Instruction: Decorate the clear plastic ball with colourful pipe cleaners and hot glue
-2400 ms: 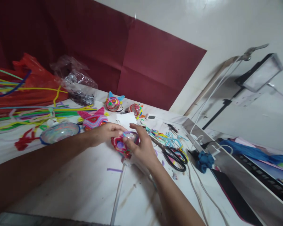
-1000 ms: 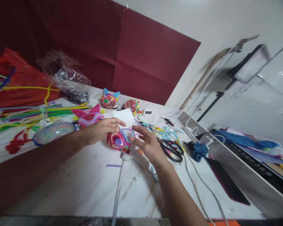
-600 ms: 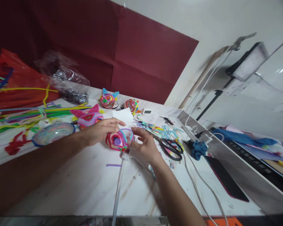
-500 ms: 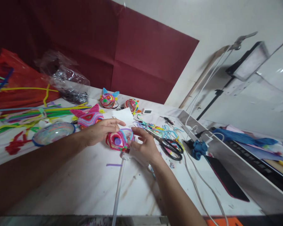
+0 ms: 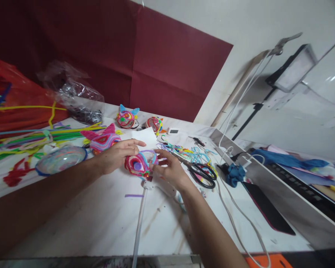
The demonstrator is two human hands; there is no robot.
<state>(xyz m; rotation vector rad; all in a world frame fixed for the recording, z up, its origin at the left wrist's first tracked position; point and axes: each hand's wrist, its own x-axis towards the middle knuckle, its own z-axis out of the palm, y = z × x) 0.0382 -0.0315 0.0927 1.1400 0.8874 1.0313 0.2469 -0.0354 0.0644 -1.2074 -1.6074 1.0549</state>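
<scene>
A round pink and red craft piece (image 5: 138, 165) with a purple eye disc sits between my hands, above a glue gun (image 5: 164, 188). My left hand (image 5: 120, 152) holds its upper left side, the fingers reaching over it. At its right edge, my right hand (image 5: 169, 167) is closed on a pale purple strip that curves along the piece's top. A white glue stick (image 5: 140, 223) reaches from the gun toward the table's front edge. Black scissors (image 5: 202, 175) lie just right of my right hand.
A pink eared mask (image 5: 102, 140), a clear dome (image 5: 61, 160) and pipe cleaners (image 5: 56, 133) are on the left. Two decorated pieces (image 5: 127, 118) stand behind, near a white card (image 5: 145, 137). A phone (image 5: 268, 208) and cables lie on the right.
The view has shifted slightly. The craft piece has turned a little between my hands, and my right hand's fingers have moved slightly.
</scene>
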